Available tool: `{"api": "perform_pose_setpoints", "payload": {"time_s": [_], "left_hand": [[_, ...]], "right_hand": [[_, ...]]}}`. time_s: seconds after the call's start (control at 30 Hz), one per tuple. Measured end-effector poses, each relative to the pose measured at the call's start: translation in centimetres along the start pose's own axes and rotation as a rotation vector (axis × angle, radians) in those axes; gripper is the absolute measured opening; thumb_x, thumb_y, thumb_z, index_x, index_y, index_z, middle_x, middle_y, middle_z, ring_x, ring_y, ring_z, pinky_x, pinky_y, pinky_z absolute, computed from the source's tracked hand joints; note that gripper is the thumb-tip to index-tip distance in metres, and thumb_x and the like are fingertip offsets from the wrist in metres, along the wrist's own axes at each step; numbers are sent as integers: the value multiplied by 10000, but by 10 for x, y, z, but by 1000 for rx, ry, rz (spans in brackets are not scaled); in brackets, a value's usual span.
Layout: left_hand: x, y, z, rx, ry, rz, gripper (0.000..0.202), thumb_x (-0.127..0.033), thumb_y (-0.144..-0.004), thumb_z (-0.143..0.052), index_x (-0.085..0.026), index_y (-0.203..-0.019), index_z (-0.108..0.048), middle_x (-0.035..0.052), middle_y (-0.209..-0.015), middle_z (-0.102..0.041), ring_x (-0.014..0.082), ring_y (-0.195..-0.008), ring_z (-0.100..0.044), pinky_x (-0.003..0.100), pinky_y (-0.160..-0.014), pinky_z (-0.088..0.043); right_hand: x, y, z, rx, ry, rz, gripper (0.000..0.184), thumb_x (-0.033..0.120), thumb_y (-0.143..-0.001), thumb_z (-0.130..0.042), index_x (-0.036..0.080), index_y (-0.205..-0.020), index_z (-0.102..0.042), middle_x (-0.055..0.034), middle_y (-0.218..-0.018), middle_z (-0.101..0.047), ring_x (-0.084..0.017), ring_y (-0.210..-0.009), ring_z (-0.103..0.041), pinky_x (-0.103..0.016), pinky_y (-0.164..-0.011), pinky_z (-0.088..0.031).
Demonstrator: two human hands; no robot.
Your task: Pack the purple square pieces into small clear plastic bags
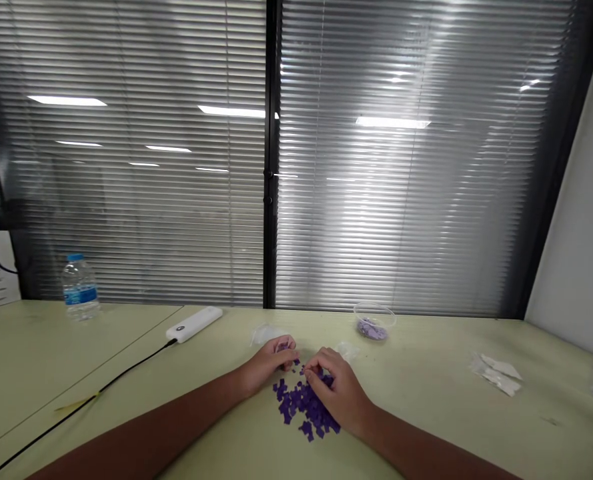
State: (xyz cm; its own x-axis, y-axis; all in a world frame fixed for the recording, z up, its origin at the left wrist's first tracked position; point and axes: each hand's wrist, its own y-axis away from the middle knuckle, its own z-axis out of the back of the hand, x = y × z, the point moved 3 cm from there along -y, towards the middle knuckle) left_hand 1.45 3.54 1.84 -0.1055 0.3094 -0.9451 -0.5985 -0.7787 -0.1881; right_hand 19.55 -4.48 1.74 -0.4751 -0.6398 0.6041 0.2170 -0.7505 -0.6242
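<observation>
Purple squares [301, 403] lie heaped on the bench [426, 427], partly under the right hand [336, 390] and just beside the left hand [271, 360]. Both hands' fingers [289, 348] curl closed, any held piece hidden; a clear bowl [374, 320] far right holds lilac pieces [372, 329].

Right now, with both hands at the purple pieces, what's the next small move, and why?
Probably ease the right hand back from the purple pile with a single piece: its fingers are already at the pile's top edge, and the left hand sits close beside them. I can't tell if either hand holds one.
</observation>
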Motion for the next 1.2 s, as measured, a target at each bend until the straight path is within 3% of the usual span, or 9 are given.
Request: {"api": "perform_pose_setpoints", "payload": {"time_s": [0.23, 0.43, 0.53, 0.8, 0.93, 1.07, 1.2], "left_hand": [[0, 0, -5, 28, -9, -31, 423, -426, -725, -863, -206, -769, -504, -49, -737, -488, 152, -706, -422, 255, -654, -323], [-1, 2, -3, 30, 31, -14, 391, -451, -772, -826, -210, -779, -518, -48, -719, -511, 159, -696, -451, 260, -655, -347], [-1, 3, -3, 17, 75, 7, 355, -469, -834, -766, -212, -790, -525, -48, -685, -519, 166, -679, -473, 272, -672, -370], [-3, 1, 0, -63, 215, 33, 467, -623, -897, -626, -222, -718, -465, -21, -717, -491, 178, -692, -480, 300, -730, -425], [-1, -1, 3, -94, 245, 72, 464, -633, -905, -575, -228, -709, -464, -24, -697, -465, 181, -673, -476, 312, -733, -438], [0, -1, 3, -118, 252, 63, 425, -576, -898, -598, -226, -693, -470, -23, -681, -475, 178, -658, -477, 314, -728, -440], [3, -2, 6, -192, 262, 30, 424, -552, -898, -603, -229, -670, -450, -29, -664, -465, 172, -643, -472, 299, -690, -428]], "right_hand": [[0, 1, -2, 9, 20, 36, 173, 202, -958, -608, 226, -792, -654, -1, -780, -642, -197, -806, -596, -328, -792, -433], [-3, 1, -4, 32, 51, 27, 171, 190, -948, -610, 231, -792, -667, 2, -769, -644, -198, -803, -599, -342, -804, -438], [-3, 2, -9, 91, 113, 40, 95, 184, -900, -670, 250, -901, -736, -10, -849, -667, -219, -885, -611, -367, -860, -442], [1, 6, -12, 218, 185, 93, 363, 271, -863, -769, 296, -1223, -740, -74, -1196, -666, -292, -1156, -588, -459, -1026, -427], [6, 7, -9, 213, 146, 144, 333, 250, -864, -760, 306, -1192, -737, -59, -1213, -681, -290, -1179, -596, -460, -1044, -429], [0, 4, -3, 61, 83, 68, 211, 194, -932, -638, 276, -1101, -733, -62, -1129, -712, -268, -1125, -633, -437, -1019, -471], [-13, 2, -10, 117, 58, -82, 338, 348, -1030, -573, 267, -1343, -669, -100, -1369, -681, -298, -1309, -597, -463, -1127, -458]]}}
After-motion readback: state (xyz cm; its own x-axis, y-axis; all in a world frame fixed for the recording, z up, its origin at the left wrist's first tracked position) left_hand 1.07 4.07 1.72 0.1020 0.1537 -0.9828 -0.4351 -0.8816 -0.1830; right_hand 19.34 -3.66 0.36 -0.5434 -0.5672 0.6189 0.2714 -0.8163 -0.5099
